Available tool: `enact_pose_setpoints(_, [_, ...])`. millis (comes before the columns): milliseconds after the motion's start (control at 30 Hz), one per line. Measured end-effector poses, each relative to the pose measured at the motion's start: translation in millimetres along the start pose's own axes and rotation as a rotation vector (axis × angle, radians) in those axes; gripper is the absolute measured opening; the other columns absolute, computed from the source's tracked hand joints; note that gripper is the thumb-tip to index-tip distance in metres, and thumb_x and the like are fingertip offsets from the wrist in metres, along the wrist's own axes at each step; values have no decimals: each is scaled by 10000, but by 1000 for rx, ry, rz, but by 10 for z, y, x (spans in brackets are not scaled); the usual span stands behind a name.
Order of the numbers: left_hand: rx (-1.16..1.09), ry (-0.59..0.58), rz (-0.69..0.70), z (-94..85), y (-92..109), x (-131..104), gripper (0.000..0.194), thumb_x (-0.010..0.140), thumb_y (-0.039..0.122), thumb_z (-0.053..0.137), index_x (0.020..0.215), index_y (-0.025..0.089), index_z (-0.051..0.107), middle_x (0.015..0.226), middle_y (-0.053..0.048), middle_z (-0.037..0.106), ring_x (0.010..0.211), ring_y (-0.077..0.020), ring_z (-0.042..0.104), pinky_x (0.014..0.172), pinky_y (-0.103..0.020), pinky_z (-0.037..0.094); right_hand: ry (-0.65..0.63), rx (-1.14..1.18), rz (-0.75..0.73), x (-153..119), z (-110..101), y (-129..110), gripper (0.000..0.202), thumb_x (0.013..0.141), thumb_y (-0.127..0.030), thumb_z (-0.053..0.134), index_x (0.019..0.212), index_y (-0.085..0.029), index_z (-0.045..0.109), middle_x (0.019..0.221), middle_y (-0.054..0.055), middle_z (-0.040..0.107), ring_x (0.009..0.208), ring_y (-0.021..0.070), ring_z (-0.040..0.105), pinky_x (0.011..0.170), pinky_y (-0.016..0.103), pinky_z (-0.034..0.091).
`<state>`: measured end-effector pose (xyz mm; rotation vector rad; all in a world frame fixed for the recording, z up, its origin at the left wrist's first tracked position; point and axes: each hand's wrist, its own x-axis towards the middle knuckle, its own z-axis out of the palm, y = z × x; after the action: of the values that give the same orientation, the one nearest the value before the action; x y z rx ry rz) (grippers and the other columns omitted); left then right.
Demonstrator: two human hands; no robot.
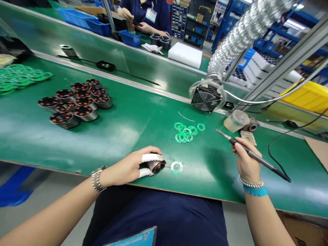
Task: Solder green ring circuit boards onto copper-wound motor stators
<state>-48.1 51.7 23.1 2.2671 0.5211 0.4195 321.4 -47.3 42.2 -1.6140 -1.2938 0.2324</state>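
Observation:
Near the front edge of the green table, my left hand (133,164) grips a motor stator (157,166) that lies on its side, its coil end facing right. White covers wrap the thumb and a finger of that hand. A thin wire runs from the stator to a green ring-shaped circuit board (176,167) lying flat just to the right. My right hand (246,159) is closed around a soldering iron (252,154), held above the table with the tip pointing up and left. Several more ring boards (188,135) are loosely piled beyond the single one.
Several stators (83,114) stand grouped at the left, beside stacked green ring boards (23,78). A fan (205,98) on a foil duct (246,37) stands at the back. A round tub (236,120) and the iron's cable (274,160) are at right. Another person (147,17) works across the bench.

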Motion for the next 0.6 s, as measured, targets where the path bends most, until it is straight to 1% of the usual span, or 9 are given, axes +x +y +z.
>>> enact_pose_setpoints(67, [1,1,4,2,-2,2,344,795,142,528,1125,238,533,1177,-80,519,1033,-200,548,887,-314,462,257,-88,-12,243,-109,113,313,808,-363,549,1061,-190,611,859,59,657,676,178,625,618,323,518])
enact_pose_setpoints(100, [2,2,5,4,-1,2,343,793,143,529,1123,237,537,1180,-81,520,1031,-202,550,885,-317,464,355,-154,-39,355,-150,167,319,799,-365,557,1052,-179,616,906,72,655,768,195,629,699,344,516])
enact_pose_setpoints(133, [4,0,1,6,1,3,342,792,141,526,1120,235,539,1184,-83,519,1030,-203,552,885,-319,465,411,-221,-71,453,-182,219,314,785,-363,571,1024,-168,631,978,86,646,889,215,611,800,365,491])
enact_pose_setpoints(167, [9,-2,-5,7,4,3,341,791,136,522,1117,234,540,1187,-84,518,1030,-203,553,885,-319,466,398,-260,-83,531,-202,266,310,770,-361,584,999,-161,641,1008,93,642,951,226,592,854,373,468])
enact_pose_setpoints(200, [14,-4,-12,8,7,3,339,790,132,518,1113,232,540,1189,-84,517,1029,-202,554,886,-319,466,335,-271,-73,585,-213,307,311,754,-362,599,983,-157,646,997,91,648,936,223,598,846,365,472])
enact_pose_setpoints(300, [25,-5,-32,7,14,1,327,790,138,521,1104,227,537,1189,-85,519,1017,-200,561,874,-313,475,234,-223,-27,605,-204,359,342,783,-374,562,1037,-152,616,739,42,659,608,162,618,594,299,521])
enact_pose_setpoints(367, [19,14,-35,7,14,-2,325,787,162,543,1106,224,529,1180,-88,529,1005,-205,567,865,-322,483,250,-165,-25,537,-195,330,342,818,-378,525,1069,-154,586,614,1,608,501,139,581,508,271,504])
enact_pose_setpoints(500, [-42,76,-59,48,30,-5,380,760,248,622,1116,209,494,1171,-104,535,1052,-235,541,907,-375,461,269,-119,-33,377,-245,206,275,827,-358,534,1014,-163,587,598,-11,588,521,144,595,562,292,518])
enact_pose_setpoints(600, [-232,92,-111,140,73,13,385,773,263,612,1114,196,446,1153,-110,537,1022,-221,566,887,-369,478,261,-129,-23,250,-288,100,210,831,-313,541,979,-173,589,561,-24,582,512,143,599,605,304,520])
